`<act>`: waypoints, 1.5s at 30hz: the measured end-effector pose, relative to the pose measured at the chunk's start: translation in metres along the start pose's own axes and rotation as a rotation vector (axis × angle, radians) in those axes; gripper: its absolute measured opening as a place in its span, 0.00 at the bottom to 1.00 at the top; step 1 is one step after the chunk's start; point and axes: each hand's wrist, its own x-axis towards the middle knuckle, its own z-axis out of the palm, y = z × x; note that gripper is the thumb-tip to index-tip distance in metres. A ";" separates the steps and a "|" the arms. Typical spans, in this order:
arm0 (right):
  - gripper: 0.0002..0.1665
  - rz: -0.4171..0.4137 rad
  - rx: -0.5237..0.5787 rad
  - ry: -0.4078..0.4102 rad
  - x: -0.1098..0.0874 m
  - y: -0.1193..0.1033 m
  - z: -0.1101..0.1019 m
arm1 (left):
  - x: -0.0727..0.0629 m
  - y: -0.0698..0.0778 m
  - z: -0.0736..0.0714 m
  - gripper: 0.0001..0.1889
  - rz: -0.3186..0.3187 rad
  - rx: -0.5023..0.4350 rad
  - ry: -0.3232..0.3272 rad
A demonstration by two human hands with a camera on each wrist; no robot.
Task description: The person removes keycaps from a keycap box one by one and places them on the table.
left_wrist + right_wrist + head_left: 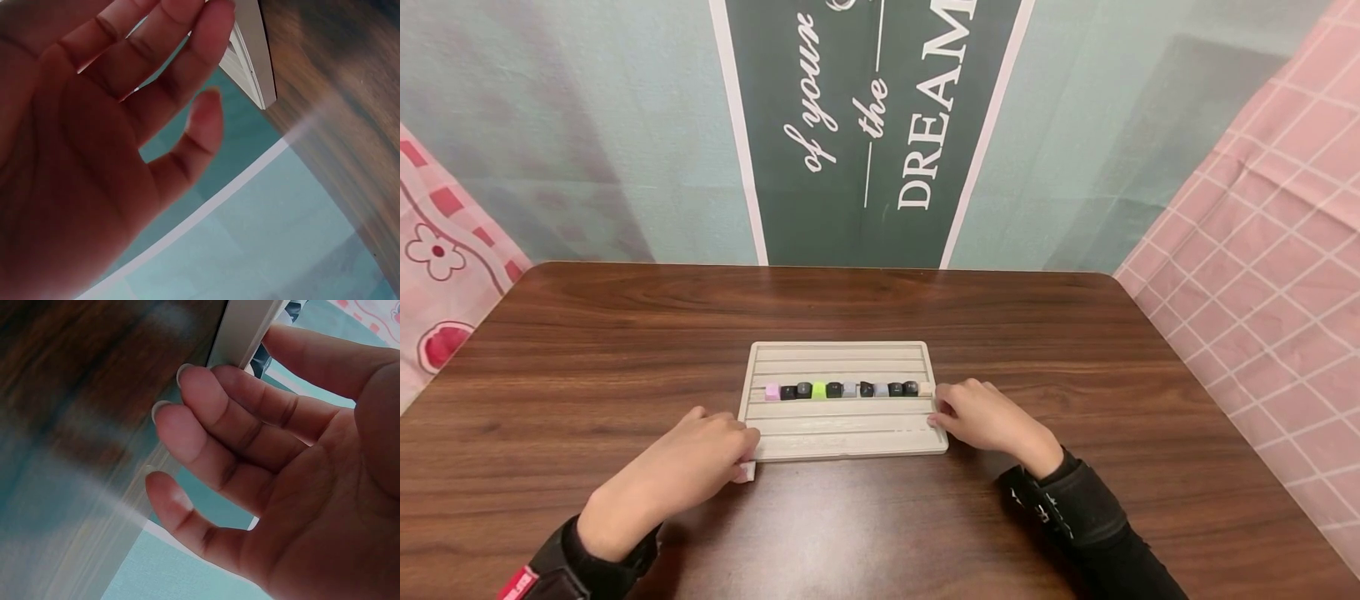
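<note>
In the head view a cream tray [842,439] with raised ridges lies on the wooden table. One row of small keycaps [819,390] in black, grey, lime, pink and beige crosses its middle. My left hand [696,458] holds the tray's front left corner, and a small white patch shows below its fingers, perhaps part of the tray. At the right edge, beside the beige keycap [926,389], my right hand [988,419] grips the tray. The right wrist view shows the thumb [312,356] on the rim and fingers outside it. Left fingertips [219,25] meet the tray side.
Brown wooden table [1030,333] extends around the tray on all sides. Behind it hangs a teal cloth [662,125] with a dark green lettered panel [850,225]. Pink patterned cloths, one checked [1262,250], hang at both sides.
</note>
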 end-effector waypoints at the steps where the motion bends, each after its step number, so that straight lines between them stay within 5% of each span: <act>1: 0.14 -0.001 -0.002 0.001 0.000 0.000 0.000 | 0.000 0.001 0.001 0.19 0.007 0.003 -0.003; 45: 0.12 0.011 -0.010 -0.009 0.000 -0.001 0.000 | 0.001 0.010 0.003 0.12 -0.012 0.121 0.023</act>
